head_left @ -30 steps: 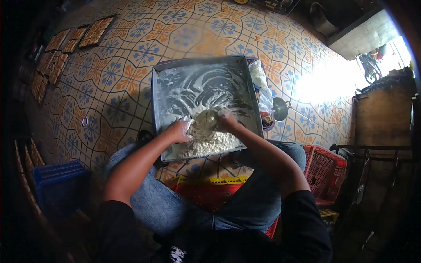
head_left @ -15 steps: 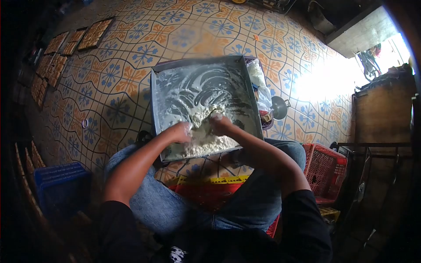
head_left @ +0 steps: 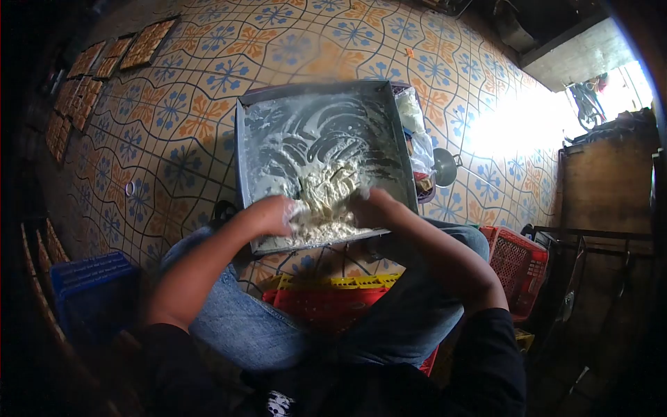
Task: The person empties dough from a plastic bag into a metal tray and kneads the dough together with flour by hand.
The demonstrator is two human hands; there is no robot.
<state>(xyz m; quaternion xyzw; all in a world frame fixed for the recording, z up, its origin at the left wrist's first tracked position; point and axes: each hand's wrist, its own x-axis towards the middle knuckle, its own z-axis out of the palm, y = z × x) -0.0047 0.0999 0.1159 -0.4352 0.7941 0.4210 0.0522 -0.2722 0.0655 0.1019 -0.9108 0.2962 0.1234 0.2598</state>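
A large square metal tray (head_left: 242,160) stands between my knees, its bottom smeared with white flour streaks. In its near half lies a lumpy, pale, wet dough (head_left: 329,186), with looser crumbly mix along the near wall. My left hand (head_left: 279,214), coated in white, is at the left side of the dough, its fingertips blurred and partly lost in the mix. At the dough's right side my right hand (head_left: 369,207) bends down into the mix, and its fingers are hidden under the hand.
Right of the tray are plastic bags (head_left: 421,153) and a metal pan (head_left: 445,167). Red crates (head_left: 511,267) stand at the right, a blue crate (head_left: 94,285) at the left. Filled trays (head_left: 149,43) lie on the tiled floor at the upper left.
Both hands have come down toward the tray's near wall, the right one also slightly rightward. The dough between them now looks more spread and folded than before.
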